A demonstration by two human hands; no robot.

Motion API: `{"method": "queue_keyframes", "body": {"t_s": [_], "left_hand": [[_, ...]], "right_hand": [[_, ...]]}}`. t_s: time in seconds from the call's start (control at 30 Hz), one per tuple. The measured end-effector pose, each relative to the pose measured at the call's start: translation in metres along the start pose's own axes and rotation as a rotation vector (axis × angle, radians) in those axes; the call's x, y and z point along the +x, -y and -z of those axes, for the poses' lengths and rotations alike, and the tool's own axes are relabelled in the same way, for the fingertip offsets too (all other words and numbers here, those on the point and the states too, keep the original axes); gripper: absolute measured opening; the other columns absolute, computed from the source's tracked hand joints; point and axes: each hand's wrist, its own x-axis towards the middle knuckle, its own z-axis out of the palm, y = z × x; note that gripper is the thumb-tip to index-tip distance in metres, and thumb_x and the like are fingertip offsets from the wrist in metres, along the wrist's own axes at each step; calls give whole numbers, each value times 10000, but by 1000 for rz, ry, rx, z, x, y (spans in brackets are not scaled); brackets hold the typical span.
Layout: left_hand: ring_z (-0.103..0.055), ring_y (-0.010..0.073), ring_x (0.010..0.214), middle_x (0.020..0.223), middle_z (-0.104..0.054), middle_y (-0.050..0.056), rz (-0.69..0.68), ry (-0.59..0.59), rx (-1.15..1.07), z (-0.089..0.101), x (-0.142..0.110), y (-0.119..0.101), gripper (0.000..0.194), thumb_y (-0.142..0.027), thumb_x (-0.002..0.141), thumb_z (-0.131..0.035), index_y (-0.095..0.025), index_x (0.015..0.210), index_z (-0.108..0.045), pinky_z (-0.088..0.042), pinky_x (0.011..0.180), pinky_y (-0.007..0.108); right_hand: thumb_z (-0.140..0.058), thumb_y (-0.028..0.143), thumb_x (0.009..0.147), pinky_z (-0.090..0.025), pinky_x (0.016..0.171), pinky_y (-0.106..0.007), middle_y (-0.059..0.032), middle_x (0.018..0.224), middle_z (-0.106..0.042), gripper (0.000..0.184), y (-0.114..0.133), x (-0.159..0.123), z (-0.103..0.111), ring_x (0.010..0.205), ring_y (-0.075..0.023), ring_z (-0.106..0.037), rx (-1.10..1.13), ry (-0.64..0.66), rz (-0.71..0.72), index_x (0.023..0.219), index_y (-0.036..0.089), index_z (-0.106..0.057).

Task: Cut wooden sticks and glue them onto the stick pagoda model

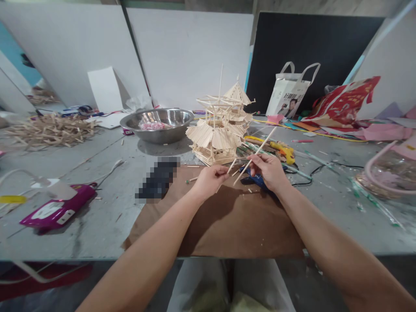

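Between the thumb and fingers of my left hand point(209, 181) is a short, thin wooden stick point(232, 166), tilted up to the right. My right hand point(267, 170) pinches a longer wooden stick point(267, 139), which slants across in front of the other one. Both hands are closed and held above the brown paper point(214, 234). Just beyond them stands a pagoda-like model point(216, 136) built of thin wooden sticks, with a second peaked one point(238, 93) partly hidden behind it. A dark blue tool or object point(256, 178) lies under my right hand, mostly covered.
A steel bowl point(156, 134) sits behind a pixelated dark object point(158, 178). At left are a purple power strip point(60, 210) and a heap of wood strips point(48, 132). To the right lie a yellow glue gun point(286, 151), cables, a white bag point(287, 95) and a red bag point(344, 104).
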Motion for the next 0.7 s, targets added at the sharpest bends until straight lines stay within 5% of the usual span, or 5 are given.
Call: {"method": "queue_keyframes", "body": {"t_s": [0.27, 0.53, 0.7], "left_hand": [[-449, 56, 477, 561, -509, -30, 84, 2, -257, -6, 1, 5, 155, -247, 643, -521, -137, 750, -539, -404, 486, 195], [-483, 65, 482, 581, -510, -29, 151, 67, -449, -6, 0, 2, 123, -229, 657, -521, -144, 743, -496, -433, 501, 229], [-512, 81, 482, 583, -544, -13, 240, 217, -546, -3, -3, -2, 166, -286, 679, -516, -158, 722, -419, -426, 473, 229]], "right_hand": [[-586, 381, 623, -352, 364, -174, 34, 449, -519, 252, -6, -6, -8, 349, -52, -450, -154, 86, -41, 664, 132, -596], [-584, 390, 620, -373, 356, -195, 33, 575, -536, 249, -9, -4, -7, 361, -61, -483, 51, 147, -133, 690, 151, -569], [-577, 368, 638, -388, 350, -194, 32, 576, -545, 228, -8, -3, -4, 364, -61, -485, 131, 110, -143, 703, 150, -561]]}}
